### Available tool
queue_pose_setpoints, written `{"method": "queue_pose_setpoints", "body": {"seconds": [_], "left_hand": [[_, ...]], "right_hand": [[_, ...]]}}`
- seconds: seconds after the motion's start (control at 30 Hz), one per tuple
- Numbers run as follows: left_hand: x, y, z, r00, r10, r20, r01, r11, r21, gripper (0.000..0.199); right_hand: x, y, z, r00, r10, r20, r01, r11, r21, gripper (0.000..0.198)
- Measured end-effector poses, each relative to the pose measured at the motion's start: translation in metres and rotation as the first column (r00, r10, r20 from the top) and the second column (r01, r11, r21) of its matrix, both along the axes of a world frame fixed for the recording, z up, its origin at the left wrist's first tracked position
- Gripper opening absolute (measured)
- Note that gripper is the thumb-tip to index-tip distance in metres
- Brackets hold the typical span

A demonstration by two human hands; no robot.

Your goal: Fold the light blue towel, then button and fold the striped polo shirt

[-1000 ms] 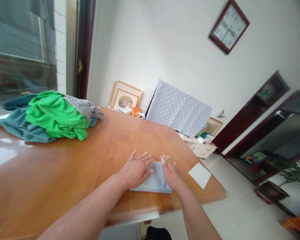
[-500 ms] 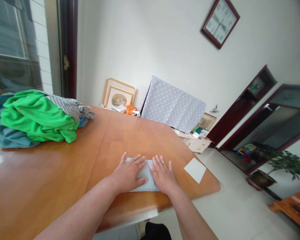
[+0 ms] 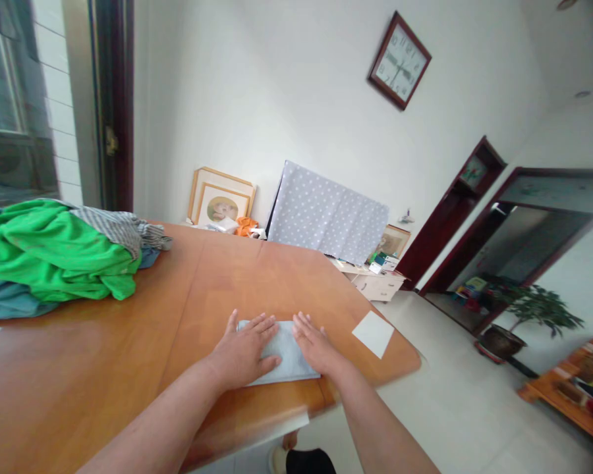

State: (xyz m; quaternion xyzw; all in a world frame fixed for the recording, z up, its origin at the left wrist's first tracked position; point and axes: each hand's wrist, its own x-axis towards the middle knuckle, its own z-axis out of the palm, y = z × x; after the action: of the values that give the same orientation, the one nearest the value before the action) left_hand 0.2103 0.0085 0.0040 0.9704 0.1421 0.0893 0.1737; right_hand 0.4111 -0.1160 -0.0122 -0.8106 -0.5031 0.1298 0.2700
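A light blue folded cloth (image 3: pixel 287 361) lies flat on the wooden table (image 3: pixel 227 276) near its front edge. Palm down, my left hand (image 3: pixel 243 350) rests on the cloth's left part with its fingers stretched out and thumb apart. My right hand (image 3: pixel 314 345) lies over the cloth's right edge, fingers extended and close together. Between the two hands the middle of the cloth is visible; its sides are partly covered by them.
A heap of clothes, with a bright green garment (image 3: pixel 59 253) on top, sits at the table's left. A white square sheet (image 3: pixel 373 334) lies near the right corner. Behind the table are a dotted cloth cover (image 3: pixel 326 214) and picture frames (image 3: pixel 222 201).
The view has turned slightly, shifting the room left and down. My right hand has slid a little outward on the cloth, widening the gap between the hands. My left hand stays flat.
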Motion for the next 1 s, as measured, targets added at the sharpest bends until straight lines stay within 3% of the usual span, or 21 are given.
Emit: {"method": "queue_pose_setpoints", "body": {"seconds": [0.07, 0.13, 0.37, 0.5, 0.73, 0.87, 1.0], "left_hand": [[0.000, 0.000, 0.001, 1.000, -0.003, -0.007, 0.003, 1.000, -0.001, 0.067], [0.000, 0.000, 0.002, 1.000, -0.002, -0.009, 0.002, 1.000, -0.001, 0.067], [-0.001, 0.002, 0.002, 0.999, -0.009, 0.032, 0.008, 1.000, 0.024, 0.066], [-0.001, 0.002, 0.004, 0.996, -0.037, 0.076, 0.030, 0.995, 0.098, 0.058], [-0.005, -0.027, 0.028, 0.994, -0.042, 0.105, 0.015, 0.969, 0.245, 0.023], [-0.013, -0.042, 0.035, 0.997, -0.062, 0.044, 0.045, 0.945, 0.323, 0.021], [-0.018, -0.048, 0.027, 0.999, -0.045, -0.023, 0.051, 0.917, 0.395, 0.020]], "right_hand": [[0.012, -0.005, -0.003, 0.988, -0.104, -0.112, 0.123, 0.976, 0.180, 0.066], [0.021, -0.014, -0.003, 0.974, -0.168, -0.149, 0.204, 0.941, 0.272, 0.067], [0.012, -0.048, -0.003, 0.947, -0.231, -0.222, 0.303, 0.872, 0.384, 0.049], [-0.001, -0.062, -0.003, 0.915, -0.273, -0.298, 0.383, 0.818, 0.428, 0.046], [-0.024, -0.086, -0.003, 0.756, -0.282, -0.590, 0.570, 0.727, 0.383, 0.044], [-0.044, -0.093, -0.009, 0.628, -0.211, -0.749, 0.617, 0.721, 0.314, 0.045], [-0.065, -0.094, -0.013, 0.458, -0.116, -0.882, 0.629, 0.743, 0.229, 0.046]]}}
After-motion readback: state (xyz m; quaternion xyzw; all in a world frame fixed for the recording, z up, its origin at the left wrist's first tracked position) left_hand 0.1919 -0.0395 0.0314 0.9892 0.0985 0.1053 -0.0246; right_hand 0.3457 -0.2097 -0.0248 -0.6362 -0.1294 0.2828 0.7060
